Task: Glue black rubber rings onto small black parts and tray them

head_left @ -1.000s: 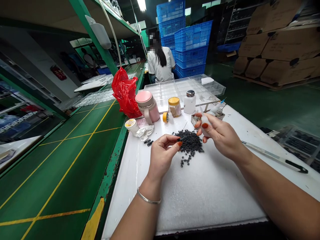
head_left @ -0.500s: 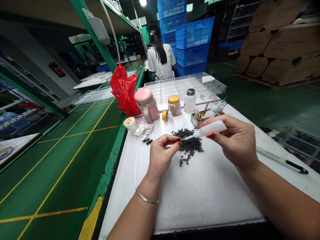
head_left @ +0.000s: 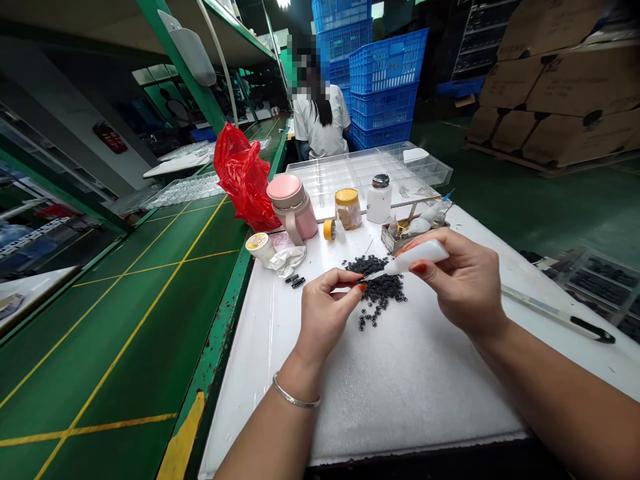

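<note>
My left hand pinches a small dark part between thumb and forefinger; the fingertips hide most of it. Wrapped in the fingers of my right hand is a white squeeze bottle, tilted so its narrow nozzle points down and left at the part. The nozzle tip is at my left fingertips; whether it touches the part I cannot tell. Just beyond and below both hands lies a heap of small black ring-like pieces, with several strays on its near side. The white foam sheet under them covers the table.
Behind the heap stand a pink flask, a yellow-lidded jar, a white pump bottle and a small tray of bottles. A red bag and green conveyor are left. A cutter-like tool lies right. A person sits ahead.
My right hand and the squeeze bottle have shifted slightly left, nearer my left fingertips. The left hand still pinches the small part, almost in place. The camera view has moved a little.
</note>
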Tool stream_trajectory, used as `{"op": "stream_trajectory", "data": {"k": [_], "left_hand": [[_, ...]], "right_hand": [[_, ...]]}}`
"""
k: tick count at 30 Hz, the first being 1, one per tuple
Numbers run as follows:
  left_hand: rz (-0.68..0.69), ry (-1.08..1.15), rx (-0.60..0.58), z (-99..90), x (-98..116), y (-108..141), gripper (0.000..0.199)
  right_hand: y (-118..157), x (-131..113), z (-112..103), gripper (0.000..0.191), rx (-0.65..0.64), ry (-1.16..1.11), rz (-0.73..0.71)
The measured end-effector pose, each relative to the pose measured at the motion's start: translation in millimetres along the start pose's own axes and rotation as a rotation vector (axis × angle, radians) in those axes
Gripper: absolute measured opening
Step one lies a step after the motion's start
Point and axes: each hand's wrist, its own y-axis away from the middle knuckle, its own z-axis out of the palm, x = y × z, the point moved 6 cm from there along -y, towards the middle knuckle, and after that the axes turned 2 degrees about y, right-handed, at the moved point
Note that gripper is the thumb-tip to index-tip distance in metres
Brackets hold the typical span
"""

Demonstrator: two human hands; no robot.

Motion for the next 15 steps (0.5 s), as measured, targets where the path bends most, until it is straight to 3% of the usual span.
{"op": "stream_trajectory", "data": {"k": [15], "left_hand": [[0.004,-0.011,-0.001,-0.2,0.6,0.2,0.015]], "right_hand": [[-0.2,-0.1,0.8,0.007,0.000,0.009,0.006]]}}
